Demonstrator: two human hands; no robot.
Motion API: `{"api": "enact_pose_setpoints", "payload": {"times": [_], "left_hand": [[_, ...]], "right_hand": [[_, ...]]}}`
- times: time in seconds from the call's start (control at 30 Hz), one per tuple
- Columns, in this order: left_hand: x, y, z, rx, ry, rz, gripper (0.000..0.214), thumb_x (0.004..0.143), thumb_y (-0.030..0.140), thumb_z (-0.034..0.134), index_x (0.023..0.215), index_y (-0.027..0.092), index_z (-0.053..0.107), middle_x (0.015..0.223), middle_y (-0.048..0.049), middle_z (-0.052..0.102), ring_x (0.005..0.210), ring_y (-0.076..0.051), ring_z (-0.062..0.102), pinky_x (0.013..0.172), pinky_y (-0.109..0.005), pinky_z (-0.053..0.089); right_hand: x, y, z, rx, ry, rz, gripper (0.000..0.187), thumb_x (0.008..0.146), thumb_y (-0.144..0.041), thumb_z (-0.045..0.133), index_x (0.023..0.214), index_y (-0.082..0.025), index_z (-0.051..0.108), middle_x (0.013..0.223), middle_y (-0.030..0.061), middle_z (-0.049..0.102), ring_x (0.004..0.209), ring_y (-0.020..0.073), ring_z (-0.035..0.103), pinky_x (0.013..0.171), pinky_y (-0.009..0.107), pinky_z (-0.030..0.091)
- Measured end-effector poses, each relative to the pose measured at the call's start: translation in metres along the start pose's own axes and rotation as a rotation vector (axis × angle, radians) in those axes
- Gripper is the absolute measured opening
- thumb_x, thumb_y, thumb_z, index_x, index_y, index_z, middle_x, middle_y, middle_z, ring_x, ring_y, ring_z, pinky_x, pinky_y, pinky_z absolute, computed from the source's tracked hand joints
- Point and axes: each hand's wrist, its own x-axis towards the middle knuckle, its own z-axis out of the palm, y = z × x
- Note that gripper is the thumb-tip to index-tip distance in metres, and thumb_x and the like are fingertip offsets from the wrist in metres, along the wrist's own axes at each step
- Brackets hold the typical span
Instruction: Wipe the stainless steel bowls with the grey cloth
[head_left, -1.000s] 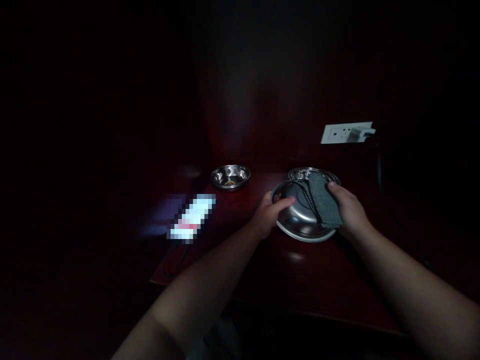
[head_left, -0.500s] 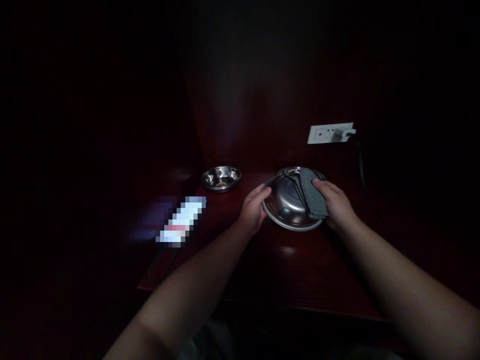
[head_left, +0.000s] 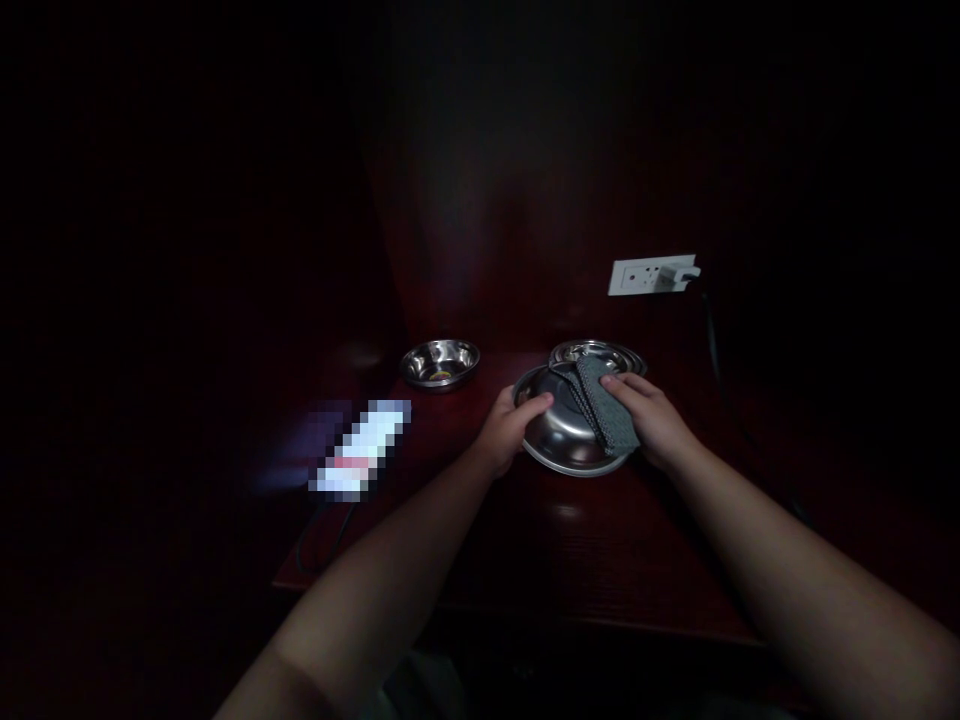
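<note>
My left hand (head_left: pixel 508 430) grips the left rim of a shiny steel dish (head_left: pixel 559 438), thumb over the edge, tilting it up off the dark red table (head_left: pixel 600 560). My right hand (head_left: pixel 651 425) presses a folded grey cloth (head_left: pixel 600 412) against the inside of that dish on its right side. Just behind it lies a second steel dish (head_left: pixel 596 353), partly covered by the held one.
A small steel bowl (head_left: pixel 439 362) stands at the back left of the table. A lit, blurred-out flat device (head_left: pixel 360 448) lies at the left edge with a cable below it. A white wall socket (head_left: pixel 651 274) with a plug and dark cord is at the back right. The surroundings are dark.
The cloth and my right hand have shifted leftward across the dish. My left thumb has come back over the rim. The view has drifted slightly.
</note>
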Motion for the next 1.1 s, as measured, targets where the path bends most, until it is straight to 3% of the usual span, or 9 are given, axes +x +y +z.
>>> {"api": "enact_pose_setpoints", "payload": {"times": [0.2, 0.5, 0.6, 0.83, 1.1], "left_hand": [[0.003, -0.002, -0.002, -0.034, -0.031, 0.010, 0.042, 0.064, 0.030, 0.074, 0.102, 0.017, 0.061, 0.103, -0.0100, 0.066, 0.098, -0.024, 0.061, 0.088, -0.038, 0.046], [0.005, 0.001, 0.000, -0.213, 0.067, 0.080, 0.049, 0.068, 0.029, 0.069, 0.113, 0.018, 0.053, 0.105, -0.0089, 0.064, 0.091, -0.021, 0.063, 0.075, -0.035, 0.051], [0.003, 0.000, 0.001, -0.256, 0.090, 0.096, 0.053, 0.068, 0.026, 0.069, 0.117, 0.018, 0.050, 0.112, -0.0097, 0.062, 0.097, -0.021, 0.061, 0.080, -0.034, 0.051], [0.000, -0.007, 0.000, -0.024, 0.055, 0.081, 0.060, 0.068, 0.026, 0.071, 0.123, 0.022, 0.047, 0.118, -0.0092, 0.059, 0.107, -0.024, 0.057, 0.091, -0.039, 0.045], [0.008, -0.008, -0.002, -0.143, 0.073, 0.075, 0.052, 0.070, 0.031, 0.069, 0.119, 0.022, 0.052, 0.116, -0.0077, 0.061, 0.105, -0.023, 0.058, 0.090, -0.037, 0.046]], "right_hand": [[0.001, 0.002, 0.000, 0.024, -0.010, 0.011, 0.037, 0.058, -0.049, 0.076, 0.076, -0.019, 0.063, 0.069, -0.0017, 0.062, 0.061, 0.0125, 0.054, 0.056, 0.025, 0.040], [0.001, -0.004, 0.003, 0.106, 0.127, -0.013, 0.037, 0.059, -0.049, 0.075, 0.079, -0.020, 0.065, 0.072, -0.0002, 0.065, 0.062, 0.0148, 0.058, 0.056, 0.026, 0.044], [0.001, -0.004, 0.005, 0.092, 0.156, -0.012, 0.037, 0.059, -0.049, 0.074, 0.081, -0.021, 0.065, 0.072, 0.0002, 0.065, 0.062, 0.0156, 0.058, 0.057, 0.027, 0.044], [0.001, 0.001, 0.004, 0.045, 0.079, 0.019, 0.036, 0.061, -0.049, 0.074, 0.081, -0.021, 0.066, 0.072, -0.0008, 0.064, 0.064, 0.0143, 0.056, 0.058, 0.026, 0.042], [0.001, 0.002, 0.003, 0.011, 0.043, 0.013, 0.037, 0.062, -0.051, 0.072, 0.081, -0.020, 0.063, 0.071, -0.0014, 0.062, 0.062, 0.0136, 0.054, 0.057, 0.025, 0.040]]}}
